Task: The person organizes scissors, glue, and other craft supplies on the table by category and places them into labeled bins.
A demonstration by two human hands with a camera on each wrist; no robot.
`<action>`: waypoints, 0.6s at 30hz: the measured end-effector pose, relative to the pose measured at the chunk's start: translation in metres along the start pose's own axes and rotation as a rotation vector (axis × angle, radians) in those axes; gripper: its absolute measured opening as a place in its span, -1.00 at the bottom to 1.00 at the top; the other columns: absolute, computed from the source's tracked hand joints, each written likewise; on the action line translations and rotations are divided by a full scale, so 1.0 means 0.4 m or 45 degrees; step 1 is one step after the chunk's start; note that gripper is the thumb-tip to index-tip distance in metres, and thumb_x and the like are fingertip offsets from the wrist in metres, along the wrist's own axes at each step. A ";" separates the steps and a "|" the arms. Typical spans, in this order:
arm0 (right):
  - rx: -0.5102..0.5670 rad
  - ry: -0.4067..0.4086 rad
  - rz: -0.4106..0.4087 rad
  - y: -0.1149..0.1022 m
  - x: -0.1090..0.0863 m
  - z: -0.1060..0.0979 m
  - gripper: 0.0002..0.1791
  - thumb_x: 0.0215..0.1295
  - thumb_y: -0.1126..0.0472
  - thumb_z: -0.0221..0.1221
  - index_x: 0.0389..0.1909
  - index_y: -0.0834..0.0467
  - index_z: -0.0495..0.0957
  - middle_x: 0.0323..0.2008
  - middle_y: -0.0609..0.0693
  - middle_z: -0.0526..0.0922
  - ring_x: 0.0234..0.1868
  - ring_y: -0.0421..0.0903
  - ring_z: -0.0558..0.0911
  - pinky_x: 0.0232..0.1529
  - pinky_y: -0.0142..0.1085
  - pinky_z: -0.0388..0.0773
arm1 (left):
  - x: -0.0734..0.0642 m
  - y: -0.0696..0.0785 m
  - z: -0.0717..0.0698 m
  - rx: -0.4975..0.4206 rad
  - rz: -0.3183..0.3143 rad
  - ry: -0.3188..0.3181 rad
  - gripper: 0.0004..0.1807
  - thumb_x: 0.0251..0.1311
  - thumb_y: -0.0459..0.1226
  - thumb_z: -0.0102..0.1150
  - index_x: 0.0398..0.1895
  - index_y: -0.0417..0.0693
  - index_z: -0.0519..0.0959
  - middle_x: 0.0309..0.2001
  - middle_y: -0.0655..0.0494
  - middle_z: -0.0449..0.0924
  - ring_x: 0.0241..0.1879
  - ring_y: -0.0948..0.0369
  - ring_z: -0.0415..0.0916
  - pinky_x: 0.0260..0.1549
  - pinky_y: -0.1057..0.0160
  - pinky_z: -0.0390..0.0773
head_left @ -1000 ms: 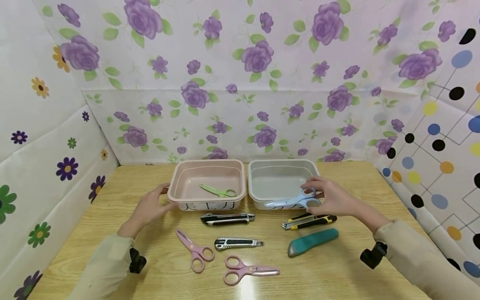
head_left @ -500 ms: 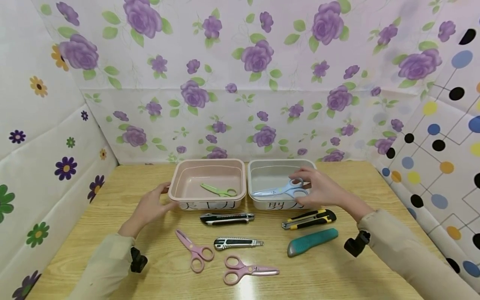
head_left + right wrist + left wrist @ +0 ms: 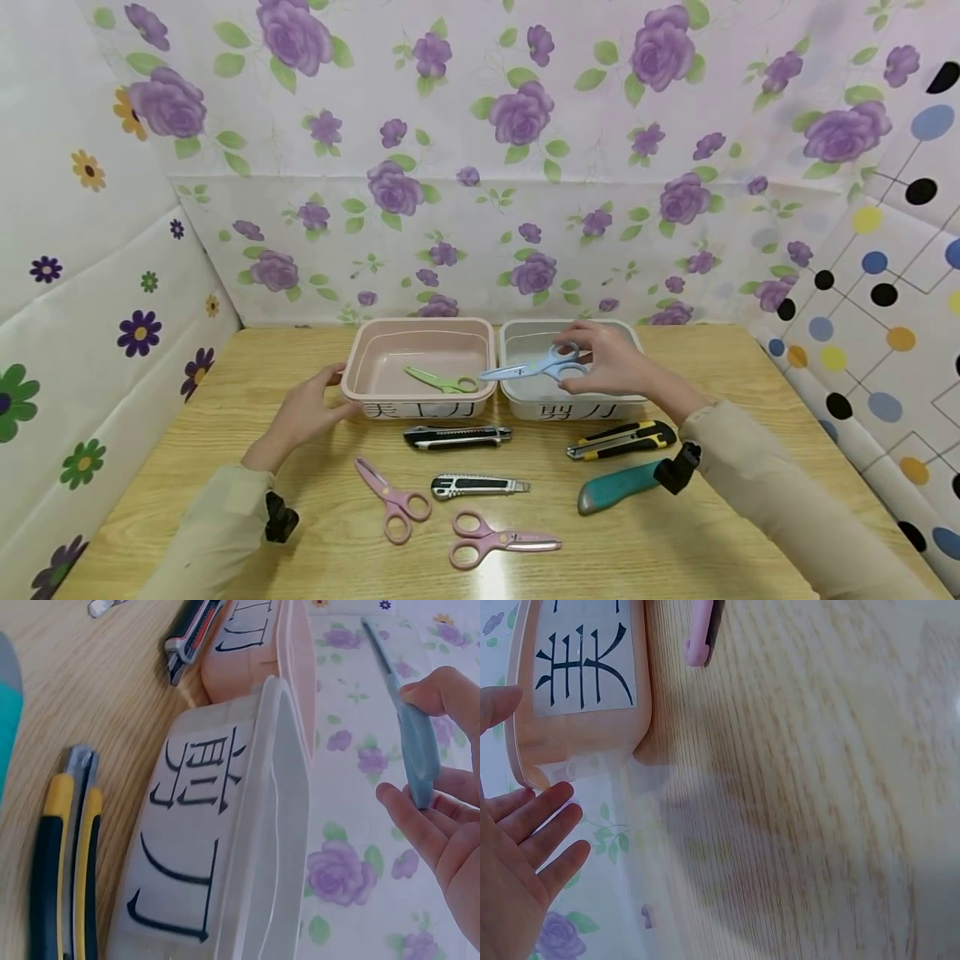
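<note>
Blue scissors [image 3: 528,368] are pinched at their handles by my right hand [image 3: 611,362], above the grey bin [image 3: 517,408]. Their tips point left, reaching over the near right rim of the pink bin [image 3: 417,323] in the head view. In the right wrist view, thumb and fingers clasp the handles of the scissors [image 3: 416,742]. Green scissors [image 3: 435,379] lie inside the pink bin. At that bin's left end is my left hand [image 3: 303,415], fingers loosely extended; the left wrist view shows its fingertips [image 3: 559,793] close to the bin's end wall, contact unclear.
In front of the bins lie a black utility knife [image 3: 457,437], a silver-black one [image 3: 480,487], a yellow-black one [image 3: 622,440] and a teal one [image 3: 615,487]. Two pink scissors [image 3: 393,500] are nearer, on the wooden table [image 3: 300,550]. Patterned cloth walls surround it.
My right hand has carried the blue scissors leftward and up, from the grey bin's front right edge to above the bin. My left hand has stayed in place.
</note>
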State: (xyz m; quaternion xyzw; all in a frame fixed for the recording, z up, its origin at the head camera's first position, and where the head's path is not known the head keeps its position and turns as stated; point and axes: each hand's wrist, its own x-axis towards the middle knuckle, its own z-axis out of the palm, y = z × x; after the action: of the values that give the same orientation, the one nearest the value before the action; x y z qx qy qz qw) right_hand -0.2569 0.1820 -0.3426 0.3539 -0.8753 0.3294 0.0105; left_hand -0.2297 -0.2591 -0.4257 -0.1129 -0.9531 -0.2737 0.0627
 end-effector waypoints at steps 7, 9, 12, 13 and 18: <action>0.021 0.014 -0.002 -0.009 0.022 0.015 -0.56 0.01 0.26 0.27 -0.04 0.30 0.51 -0.09 0.11 0.49 -0.16 -0.05 0.60 -0.22 -0.35 0.57 | 0.001 -0.004 0.007 -0.005 0.011 0.014 -0.15 0.03 0.07 0.21 0.26 -0.29 0.21 0.01 -0.27 0.47 0.04 -0.19 0.38 -0.03 -0.22 0.33; 0.082 0.010 0.010 -0.014 0.024 0.017 -0.63 0.07 0.35 0.21 -0.05 0.35 0.51 -0.05 0.20 0.47 -0.15 0.02 0.62 -0.25 -0.35 0.58 | 0.003 -0.006 0.011 -0.006 0.018 0.010 -0.15 0.03 0.08 0.20 0.27 -0.28 0.21 0.01 -0.26 0.48 0.04 -0.18 0.38 -0.03 -0.22 0.34; 0.203 -0.024 0.034 -0.025 0.028 0.018 -0.66 0.10 0.48 0.12 -0.05 0.43 0.48 -0.01 0.30 0.42 -0.11 0.10 0.60 -0.24 -0.34 0.58 | 0.003 -0.008 0.012 -0.016 0.023 0.006 -0.14 0.03 0.09 0.20 0.27 -0.29 0.20 0.02 -0.26 0.47 0.05 -0.19 0.38 -0.03 -0.22 0.34; 0.218 -0.031 0.037 -0.029 0.030 0.017 -0.66 0.11 0.49 0.11 -0.04 0.44 0.48 0.01 0.31 0.40 -0.10 0.11 0.60 -0.23 -0.33 0.58 | 0.002 -0.007 0.012 -0.015 0.022 0.005 -0.13 0.03 0.09 0.20 0.27 -0.30 0.20 0.02 -0.27 0.47 0.05 -0.19 0.38 -0.03 -0.22 0.33; 0.238 -0.020 0.029 -0.044 0.035 0.009 -0.69 0.13 0.47 0.12 -0.07 0.40 0.49 0.03 0.30 0.42 -0.09 0.08 0.60 -0.22 -0.32 0.58 | -0.003 -0.006 0.006 -0.010 0.011 0.016 -0.15 0.03 0.07 0.21 0.26 -0.30 0.21 0.02 -0.28 0.46 0.05 -0.20 0.37 -0.03 -0.24 0.32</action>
State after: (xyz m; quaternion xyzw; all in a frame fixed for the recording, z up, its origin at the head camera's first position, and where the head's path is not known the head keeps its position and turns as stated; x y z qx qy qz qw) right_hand -0.2555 0.1620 -0.3320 0.3460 -0.8447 0.4070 -0.0334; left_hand -0.2294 -0.2598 -0.4292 -0.1156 -0.9511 -0.2778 0.0695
